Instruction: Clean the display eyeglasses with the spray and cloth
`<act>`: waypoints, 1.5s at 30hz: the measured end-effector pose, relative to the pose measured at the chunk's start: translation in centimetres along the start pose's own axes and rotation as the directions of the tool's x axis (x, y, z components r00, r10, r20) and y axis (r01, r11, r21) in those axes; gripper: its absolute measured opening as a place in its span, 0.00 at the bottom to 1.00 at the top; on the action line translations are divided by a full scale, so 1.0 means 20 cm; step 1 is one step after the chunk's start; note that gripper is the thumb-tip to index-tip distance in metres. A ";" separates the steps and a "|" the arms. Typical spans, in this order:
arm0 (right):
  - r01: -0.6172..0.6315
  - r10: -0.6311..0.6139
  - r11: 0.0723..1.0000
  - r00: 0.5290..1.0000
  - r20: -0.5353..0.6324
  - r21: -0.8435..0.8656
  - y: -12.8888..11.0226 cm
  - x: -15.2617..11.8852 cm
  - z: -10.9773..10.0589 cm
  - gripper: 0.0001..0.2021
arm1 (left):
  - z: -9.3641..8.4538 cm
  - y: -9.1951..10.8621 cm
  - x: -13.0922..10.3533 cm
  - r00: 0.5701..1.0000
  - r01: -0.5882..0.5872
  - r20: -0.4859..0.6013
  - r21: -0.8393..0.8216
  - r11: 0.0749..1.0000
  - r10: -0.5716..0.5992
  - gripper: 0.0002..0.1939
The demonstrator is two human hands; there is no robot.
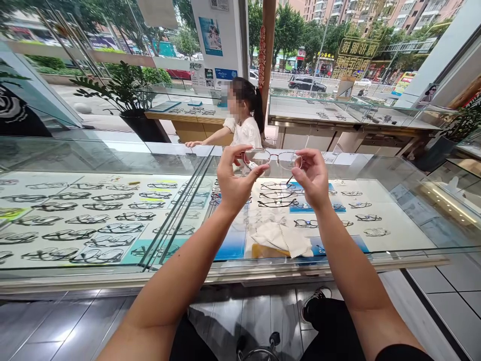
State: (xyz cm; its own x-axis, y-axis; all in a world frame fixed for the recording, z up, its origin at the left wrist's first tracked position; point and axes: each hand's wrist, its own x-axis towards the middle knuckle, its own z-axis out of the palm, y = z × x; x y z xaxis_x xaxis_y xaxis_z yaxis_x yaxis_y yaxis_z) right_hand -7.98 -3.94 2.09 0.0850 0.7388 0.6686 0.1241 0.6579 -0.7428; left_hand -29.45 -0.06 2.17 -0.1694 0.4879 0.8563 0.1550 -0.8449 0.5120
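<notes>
A pair of thin-rimmed eyeglasses [273,156] is held up in the air above the glass counter. My left hand [236,178] pinches its left side between thumb and fingers. On the other side, my right hand [312,175] grips the frame near the right lens, and a thin temple arm points down beside the thumb. A crumpled cream cloth [281,238] lies on the counter top below the hands, over something yellow.
The glass display case [225,275] spans the view, with rows of eyeglasses [108,228] inside. Behind it stands a person in white [248,131], one hand on the counter's far edge. A potted plant [139,120] is at the back left. A stool base [259,353] shows below.
</notes>
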 end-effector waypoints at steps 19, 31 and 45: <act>-0.014 0.012 0.997 0.999 -0.029 -0.079 -0.09 0.04 0.04 0.27 | -0.02 0.01 0.10 1.000 -0.015 -0.023 0.052 0.999 0.016 0.30; 0.465 -0.505 0.814 0.863 -0.028 -0.349 -0.56 0.42 -0.02 0.22 | -0.07 0.33 0.68 0.940 -0.342 0.046 0.069 0.937 0.339 0.36; 0.320 -0.357 0.830 0.934 0.006 -0.456 -0.60 0.35 -0.08 0.20 | -0.12 0.49 0.56 0.971 -0.228 0.153 0.354 0.907 0.185 0.33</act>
State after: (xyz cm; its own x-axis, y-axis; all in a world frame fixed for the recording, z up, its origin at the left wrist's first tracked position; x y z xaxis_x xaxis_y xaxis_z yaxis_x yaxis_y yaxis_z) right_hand -7.24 -6.96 15.77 0.0295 0.4558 0.8896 0.5811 0.7163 -0.3863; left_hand -32.16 -3.41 16.57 0.0130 0.3510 0.9363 0.5242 -0.7998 0.2926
